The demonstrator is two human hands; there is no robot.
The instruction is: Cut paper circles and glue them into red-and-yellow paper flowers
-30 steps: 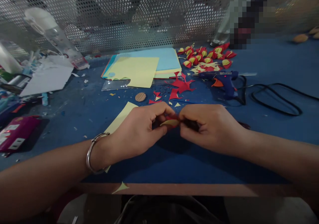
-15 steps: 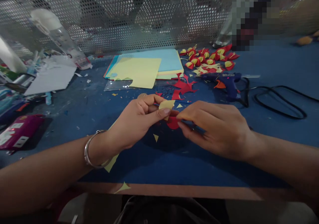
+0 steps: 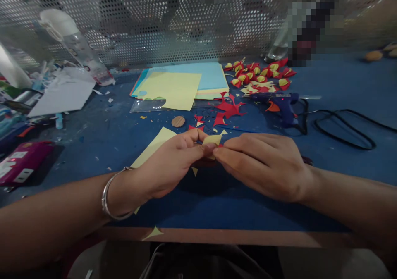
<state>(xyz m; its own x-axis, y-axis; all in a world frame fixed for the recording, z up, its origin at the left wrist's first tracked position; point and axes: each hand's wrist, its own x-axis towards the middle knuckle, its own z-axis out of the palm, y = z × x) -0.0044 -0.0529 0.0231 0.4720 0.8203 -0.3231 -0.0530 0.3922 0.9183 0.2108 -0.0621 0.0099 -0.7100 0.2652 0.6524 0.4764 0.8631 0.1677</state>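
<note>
Between the thumb and fingers of my left hand (image 3: 173,157) is a small curved yellow paper piece (image 3: 212,139). My right hand (image 3: 263,163) meets it from the right, fingertips pinched together at the piece's edge. A sliver of a red paper piece (image 3: 221,145) shows at those fingertips; the rest of it is hidden. Under my left forearm lies a cut strip of yellow paper (image 3: 156,144). Just beyond my hands are a round wooden disc (image 3: 178,121) and red paper scraps (image 3: 229,105).
Behind sits a stack of coloured paper (image 3: 214,74). Red-and-yellow paper buds (image 3: 248,74) are heaped at the back right, near a blue glue gun (image 3: 285,103) with a black cord (image 3: 344,140). Leftward are a purple power strip (image 3: 26,161) and a bottle (image 3: 77,43).
My hands have come closer together and slightly lower. The red piece, plainly seen before, is now mostly covered by my fingers. The wooden disc and more of the yellow strip have come into view.
</note>
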